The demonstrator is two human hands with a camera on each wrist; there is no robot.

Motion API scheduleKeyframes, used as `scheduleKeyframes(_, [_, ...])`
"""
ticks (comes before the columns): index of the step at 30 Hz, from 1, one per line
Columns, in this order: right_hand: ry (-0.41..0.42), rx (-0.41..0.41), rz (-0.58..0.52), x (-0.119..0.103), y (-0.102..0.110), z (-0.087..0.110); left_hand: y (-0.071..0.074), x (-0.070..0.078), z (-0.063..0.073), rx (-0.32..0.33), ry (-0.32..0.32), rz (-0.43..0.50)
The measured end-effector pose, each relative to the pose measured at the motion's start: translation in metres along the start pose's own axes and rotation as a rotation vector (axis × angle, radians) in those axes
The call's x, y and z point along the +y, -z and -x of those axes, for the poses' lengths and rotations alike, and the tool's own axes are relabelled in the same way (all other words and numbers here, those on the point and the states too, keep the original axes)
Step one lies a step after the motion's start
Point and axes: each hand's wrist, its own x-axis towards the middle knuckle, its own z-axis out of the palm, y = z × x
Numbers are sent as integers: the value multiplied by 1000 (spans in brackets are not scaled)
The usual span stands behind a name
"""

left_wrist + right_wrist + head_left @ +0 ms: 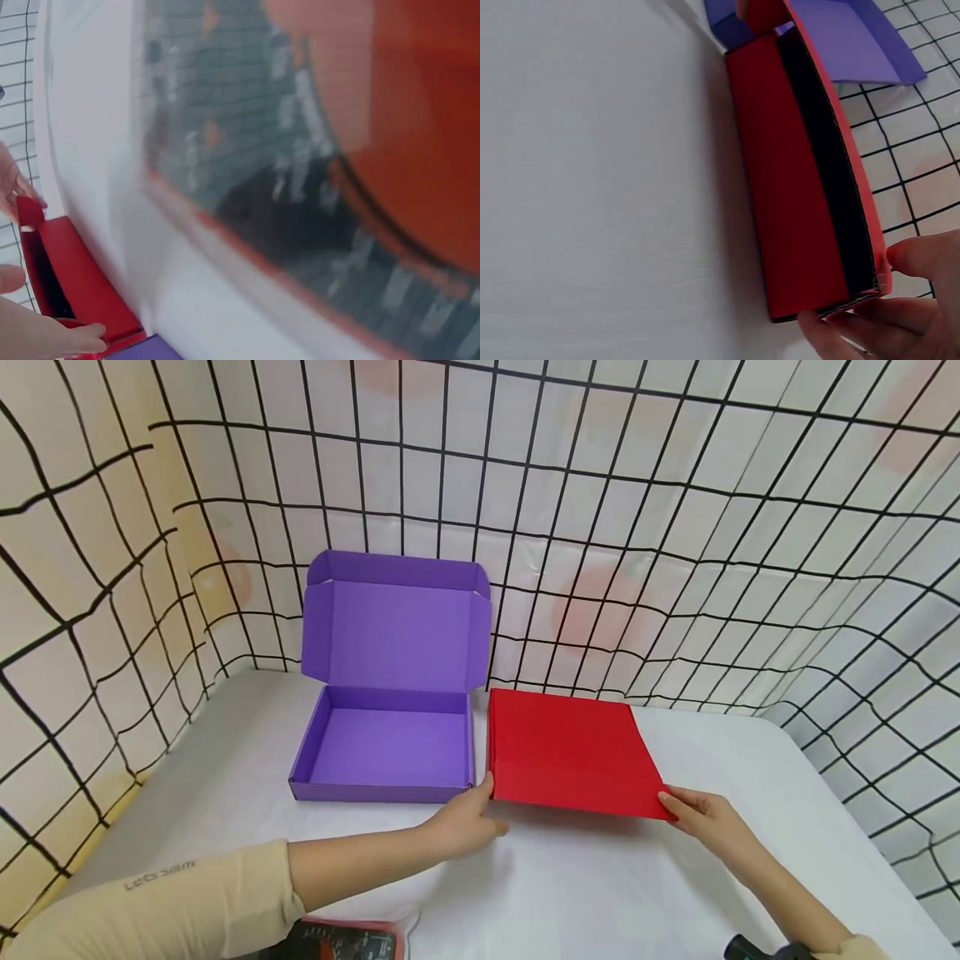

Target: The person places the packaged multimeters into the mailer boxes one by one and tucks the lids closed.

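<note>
A red cardboard box (pixel 573 752) lies on the white table, its lid slightly raised at the front. A dark gap shows between the lid and the red front wall (pixel 780 172) in the right wrist view. My left hand (pixel 462 822) grips the box's front left corner, thumb up along the side. At the front right corner, my right hand (pixel 708 822) pinches the lid's edge; the right wrist view shows its thumb on the lid and fingers (pixel 825 337) at the lower edge. Left of the red box stands an open purple cardboard box (pixel 390 747), its lid upright.
Behind and around the table (pixel 570 893) rises a black wire grid (pixel 570 485) backed by pale sheeting. At the near edge, partly under my left sleeve, lies a dark multimeter (pixel 360 939) with a red rim and a clear wrapping; it fills much of the left wrist view, blurred.
</note>
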Motion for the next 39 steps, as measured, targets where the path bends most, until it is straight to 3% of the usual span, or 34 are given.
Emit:
scheduleKeyframes(6, [-31,-62,-24,-6,7,-4,9,4,-4,-32,-69,174])
scheduleKeyframes(10, [-36,-64,-9,-7,10,-5,10,6,-7,-52,-48,270])
scheduleKeyframes(15, [-27,-58,41,-5,10,-2,7,2,-8,-53,-49,262])
scheduleKeyframes(25, [8,-31,85,-3,5,-1,4,-3,-2,41,-99,-86])
scheduleKeyframes(28, [8,-18,87,-3,4,-1,4,-7,-5,53,-167,-182])
scheduleKeyframes(33, [36,17,134,-1,2,-3,10,-11,-13,93,-296,-482])
scheduleKeyframes(35, [71,39,164,2,0,-2,13,-11,-16,102,-316,-582])
scheduleKeyframes(39, [135,108,213,8,-3,-1,15,-9,-17,88,-320,-690])
